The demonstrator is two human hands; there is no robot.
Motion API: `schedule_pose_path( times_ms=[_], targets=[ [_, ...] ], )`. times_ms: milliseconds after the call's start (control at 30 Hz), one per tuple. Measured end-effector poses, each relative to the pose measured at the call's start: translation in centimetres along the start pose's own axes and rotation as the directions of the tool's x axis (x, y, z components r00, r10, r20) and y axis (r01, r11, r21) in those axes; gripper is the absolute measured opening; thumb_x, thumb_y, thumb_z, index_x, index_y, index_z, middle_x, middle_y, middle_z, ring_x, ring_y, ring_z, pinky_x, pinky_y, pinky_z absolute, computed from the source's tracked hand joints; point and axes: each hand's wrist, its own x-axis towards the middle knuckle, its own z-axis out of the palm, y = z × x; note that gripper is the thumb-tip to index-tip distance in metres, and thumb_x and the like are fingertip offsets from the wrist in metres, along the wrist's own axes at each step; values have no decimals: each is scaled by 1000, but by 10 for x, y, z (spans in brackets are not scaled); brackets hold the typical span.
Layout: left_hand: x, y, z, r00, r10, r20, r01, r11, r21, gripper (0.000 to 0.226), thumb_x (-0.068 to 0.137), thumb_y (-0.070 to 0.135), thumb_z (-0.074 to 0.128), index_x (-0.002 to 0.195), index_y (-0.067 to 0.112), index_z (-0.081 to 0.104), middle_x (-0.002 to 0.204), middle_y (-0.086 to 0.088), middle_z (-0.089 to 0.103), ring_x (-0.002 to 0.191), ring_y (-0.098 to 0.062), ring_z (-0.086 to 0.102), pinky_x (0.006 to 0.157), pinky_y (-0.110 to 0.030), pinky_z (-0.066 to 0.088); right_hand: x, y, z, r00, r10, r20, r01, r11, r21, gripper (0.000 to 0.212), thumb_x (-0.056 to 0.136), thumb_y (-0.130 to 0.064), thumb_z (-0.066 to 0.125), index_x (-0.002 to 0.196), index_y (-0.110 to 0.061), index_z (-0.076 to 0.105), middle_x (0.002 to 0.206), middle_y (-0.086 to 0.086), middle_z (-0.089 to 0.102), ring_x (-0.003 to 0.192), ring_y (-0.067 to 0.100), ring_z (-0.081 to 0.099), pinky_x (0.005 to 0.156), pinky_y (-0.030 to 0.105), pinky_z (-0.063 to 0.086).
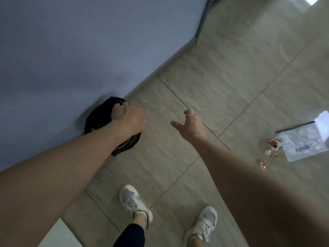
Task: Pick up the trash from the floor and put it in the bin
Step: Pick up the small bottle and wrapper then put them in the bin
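A dark round bin stands on the tiled floor against the blue-grey wall. My left hand hovers over its mouth with the fingers curled downward; whether anything is in them is hidden. My right hand is out over the floor to the right of the bin, fingers spread and holding nothing. Far to the right on the floor lies a clear zip bag, with a red wrapper, a small white ball and a small orange wrapper beside it.
My two white sneakers, one on the left and one on the right, stand on the beige floor tiles at the bottom. The wall fills the upper left, and its skirting runs diagonally up to a dark door frame.
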Motion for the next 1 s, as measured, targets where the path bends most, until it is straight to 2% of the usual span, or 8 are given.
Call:
schedule_pose_path(
  times_ms=[133,200,267,400,567,700,900,1000],
  targets=[
    [-9,95,-3,996,88,7,-88,996,24,51,92,52,45,124,13,53,125,-12,59,118,-31,51,96,-38,40,-27,91,-38,997,82,-7,-82,991,-107,56,87,-38,68,130,-12,44,128,11,53,119,30,51,88,36,42],
    [-20,148,-2,993,116,-4,-115,992,55,51,92,52,47,125,14,52,128,-11,58,123,-30,49,99,-38,37,-39,143,-55,993,116,7,-114,985,-129,54,86,-35,69,129,-11,45,128,12,52,119,32,51,90,37,43],
    [-29,199,-1,990,137,-27,-134,987,88,50,92,53,46,125,16,51,129,-9,57,125,-27,49,99,-36,37,-50,197,-68,993,112,19,-107,979,-173,51,86,-32,68,126,-9,46,126,14,53,116,33,52,91,39,45],
    [-45,294,4,987,158,-26,-153,978,140,50,91,55,46,124,18,52,126,-7,59,124,-24,50,97,-34,38,-74,302,-96,992,117,49,-96,945,-311,35,86,-21,64,115,-10,48,119,11,54,109,31,55,73,32,39],
    [-51,392,10,976,217,12,-216,961,171,46,91,53,47,121,19,54,124,-6,61,122,-24,50,93,-34,39,-91,408,-126,985,162,57,-126,907,-402,34,85,-15,61,116,-10,48,122,11,53,114,32,53,72,36,42],
    [-43,451,6,965,259,32,-261,947,186,44,91,51,48,119,18,55,122,-5,61,121,-23,51,94,-34,39,-91,467,-153,972,222,72,-171,888,-427,41,86,-16,62,124,-10,45,123,10,53,113,30,52,74,37,43],
    [-9,518,-13,959,281,38,-283,939,198,42,91,50,48,118,19,56,123,-4,61,120,-24,52,92,-34,39,-58,528,-204,965,250,80,-190,877,-440,28,87,-13,59,112,-11,48,117,9,55,110,28,53,74,33,40],
    [11,547,-20,957,285,52,-290,937,196,41,91,50,48,116,19,57,120,-5,62,119,-24,52,91,-33,39,-31,548,-228,962,259,86,-197,877,-439,29,87,-15,59,114,-11,48,119,10,54,113,29,52,73,33,38]
  ],
)
